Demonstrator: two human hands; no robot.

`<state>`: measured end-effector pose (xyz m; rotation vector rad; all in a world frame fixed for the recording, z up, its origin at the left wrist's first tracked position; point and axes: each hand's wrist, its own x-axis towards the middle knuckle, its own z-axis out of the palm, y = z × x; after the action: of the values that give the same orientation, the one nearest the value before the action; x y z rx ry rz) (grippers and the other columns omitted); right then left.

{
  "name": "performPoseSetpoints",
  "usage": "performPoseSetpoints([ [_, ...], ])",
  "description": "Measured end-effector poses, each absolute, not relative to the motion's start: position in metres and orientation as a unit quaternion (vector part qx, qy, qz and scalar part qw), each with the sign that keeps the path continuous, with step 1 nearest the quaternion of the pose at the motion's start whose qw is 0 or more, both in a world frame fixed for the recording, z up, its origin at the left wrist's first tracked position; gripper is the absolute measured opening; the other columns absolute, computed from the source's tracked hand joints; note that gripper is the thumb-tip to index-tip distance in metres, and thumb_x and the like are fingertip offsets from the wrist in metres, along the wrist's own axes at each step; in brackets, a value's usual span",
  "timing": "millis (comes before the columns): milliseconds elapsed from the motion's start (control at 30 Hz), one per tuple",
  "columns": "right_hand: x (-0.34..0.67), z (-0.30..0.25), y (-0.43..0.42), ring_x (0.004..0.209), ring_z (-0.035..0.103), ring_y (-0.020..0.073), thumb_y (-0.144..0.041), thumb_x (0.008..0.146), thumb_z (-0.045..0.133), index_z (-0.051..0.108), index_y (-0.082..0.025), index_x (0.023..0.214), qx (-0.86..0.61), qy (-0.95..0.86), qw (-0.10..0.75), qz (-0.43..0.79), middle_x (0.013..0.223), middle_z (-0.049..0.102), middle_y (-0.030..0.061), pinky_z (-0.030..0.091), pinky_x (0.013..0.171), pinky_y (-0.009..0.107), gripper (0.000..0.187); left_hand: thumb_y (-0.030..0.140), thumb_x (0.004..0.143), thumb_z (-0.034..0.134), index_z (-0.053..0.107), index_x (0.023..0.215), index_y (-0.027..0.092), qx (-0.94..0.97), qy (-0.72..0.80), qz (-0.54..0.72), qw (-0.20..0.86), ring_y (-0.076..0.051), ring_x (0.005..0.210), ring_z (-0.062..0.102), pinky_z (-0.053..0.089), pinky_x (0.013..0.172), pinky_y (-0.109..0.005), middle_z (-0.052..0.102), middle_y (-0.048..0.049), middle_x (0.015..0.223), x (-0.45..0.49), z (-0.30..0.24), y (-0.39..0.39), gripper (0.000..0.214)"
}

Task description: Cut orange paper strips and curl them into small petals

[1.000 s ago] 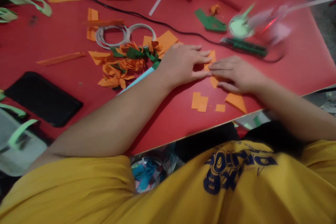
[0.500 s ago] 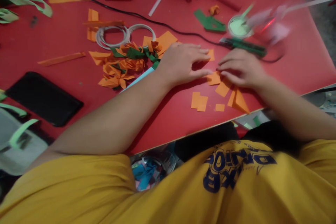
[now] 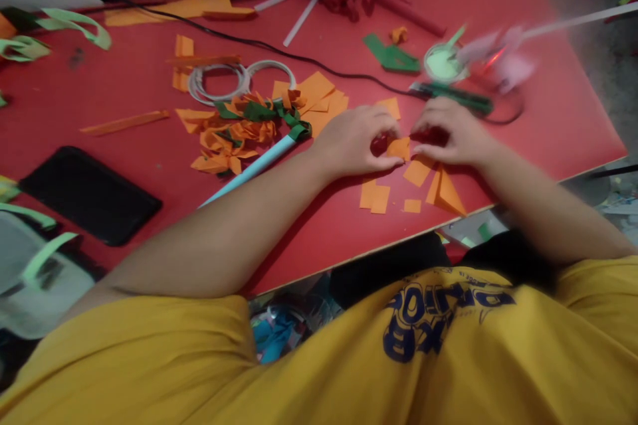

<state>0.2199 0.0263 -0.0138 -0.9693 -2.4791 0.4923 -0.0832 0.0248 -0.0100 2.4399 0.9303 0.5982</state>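
Observation:
In the head view, a small orange paper square (image 3: pixel 399 149) stands slightly raised between my hands. My left hand (image 3: pixel 356 139) curves around its left side, thumb below and fingertips above, gripping it. On the other side, my right hand (image 3: pixel 451 131) has bent fingers with a gap between them and the thumb; its tips come close to the square's right edge, and contact is hard to make out. Below the right hand lie more orange paper pieces (image 3: pixel 417 172) and a folded orange paper (image 3: pixel 447 192). Small orange squares (image 3: pixel 375 198) rest nearer the table edge.
Left of my hands sit orange paper flowers (image 3: pixel 234 133) with a light-blue stick (image 3: pixel 254 171), tape rings (image 3: pixel 219 85) and a black phone (image 3: pixel 91 194). A green corded tool (image 3: pixel 461 98) lies beyond the right hand, near a cup (image 3: pixel 445 63). A black cord (image 3: pixel 309 61) crosses the red table (image 3: pixel 299 232).
My left fingers have gone from stretched flat to curled around the small orange square, which has lifted a little. The right hand's fingers have arched and opened from the thumb. The view has shifted slightly.

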Motion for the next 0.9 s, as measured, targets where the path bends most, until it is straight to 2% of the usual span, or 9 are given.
performPoseSetpoints([
  [100, 0.221, -0.013, 0.027, 0.106, 0.077, 0.0381, -0.086, 0.105, 0.073, 0.086, -0.031, 0.118, -0.358, -0.875, 0.263, 0.191, 0.109, 0.085, 0.0132, 0.063, 0.103, 0.058, 0.059, 0.049, 0.089, 0.094, 0.079, 0.115, 0.028, 0.853, 0.338, 0.272, 0.290, -0.026, 0.097, 0.077, 0.062, 0.094, -0.042, 0.083, -0.0039, 0.111, -0.087, -0.015, 0.031, 0.037],
  [233, 0.207, 0.000, 0.036, 0.107, 0.079, 0.0337, -0.084, 0.104, 0.078, 0.083, -0.029, 0.123, -0.392, -0.815, 0.331, 0.268, 0.115, 0.086, 0.0111, 0.066, 0.101, 0.053, 0.058, 0.053, 0.091, 0.093, 0.076, 0.136, 0.029, 0.806, 0.337, 0.351, 0.337, -0.025, 0.103, 0.080, 0.065, 0.095, -0.041, 0.084, -0.0083, 0.124, -0.090, -0.020, 0.039, 0.054],
  [300, 0.194, 0.011, 0.047, 0.105, 0.080, 0.0316, -0.079, 0.103, 0.084, 0.081, -0.029, 0.124, -0.401, -0.775, 0.335, 0.355, 0.114, 0.086, 0.0087, 0.068, 0.098, 0.050, 0.054, 0.059, 0.092, 0.094, 0.074, 0.144, 0.031, 0.791, 0.345, 0.377, 0.336, -0.028, 0.107, 0.082, 0.066, 0.095, -0.042, 0.084, -0.0108, 0.130, -0.091, -0.021, 0.041, 0.063],
  [400, 0.174, 0.018, 0.062, 0.095, 0.080, 0.0296, -0.067, 0.096, 0.096, 0.081, -0.028, 0.113, -0.400, -0.723, 0.318, 0.465, 0.102, 0.085, 0.0063, 0.071, 0.091, 0.049, 0.045, 0.069, 0.094, 0.091, 0.072, 0.149, 0.034, 0.784, 0.353, 0.393, 0.325, -0.031, 0.112, 0.083, 0.068, 0.097, -0.045, 0.083, -0.0135, 0.136, -0.093, -0.023, 0.042, 0.068],
  [533, 0.160, 0.006, 0.067, 0.091, 0.081, 0.0278, -0.053, 0.085, 0.104, 0.080, -0.027, 0.111, -0.380, -0.691, 0.322, 0.524, 0.096, 0.085, 0.0042, 0.073, 0.085, 0.046, 0.044, 0.079, 0.101, 0.080, 0.067, 0.156, 0.036, 0.776, 0.358, 0.417, 0.310, -0.032, 0.114, 0.085, 0.069, 0.100, -0.047, 0.079, -0.0143, 0.144, -0.093, -0.029, 0.042, 0.071],
  [633, 0.156, -0.006, 0.061, 0.094, 0.083, 0.0284, -0.050, 0.083, 0.105, 0.078, -0.029, 0.113, -0.372, -0.677, 0.335, 0.540, 0.099, 0.087, 0.0041, 0.075, 0.086, 0.046, 0.046, 0.078, 0.104, 0.077, 0.065, 0.159, 0.037, 0.747, 0.389, 0.435, 0.319, -0.033, 0.118, 0.085, 0.069, 0.098, -0.046, 0.077, -0.0149, 0.144, -0.088, -0.031, 0.044, 0.070],
  [767, 0.150, -0.009, 0.056, 0.092, 0.083, 0.0293, -0.052, 0.082, 0.105, 0.078, -0.033, 0.114, -0.387, -0.662, 0.354, 0.535, 0.094, 0.086, 0.0013, 0.077, 0.086, 0.049, 0.046, 0.079, 0.103, 0.079, 0.069, 0.153, 0.036, 0.716, 0.395, 0.455, 0.352, -0.034, 0.122, 0.082, 0.071, 0.097, -0.047, 0.078, -0.0156, 0.136, -0.084, -0.032, 0.048, 0.066],
  [900, 0.148, -0.006, 0.056, 0.088, 0.083, 0.0286, -0.050, 0.084, 0.104, 0.077, -0.032, 0.120, -0.408, -0.647, 0.360, 0.534, 0.087, 0.083, -0.0007, 0.078, 0.080, 0.047, 0.049, 0.089, 0.103, 0.075, 0.077, 0.121, 0.030, 0.686, 0.400, 0.464, 0.393, -0.028, 0.103, 0.082, 0.069, 0.084, -0.040, 0.080, -0.0104, 0.109, -0.087, -0.037, 0.054, 0.062],
])
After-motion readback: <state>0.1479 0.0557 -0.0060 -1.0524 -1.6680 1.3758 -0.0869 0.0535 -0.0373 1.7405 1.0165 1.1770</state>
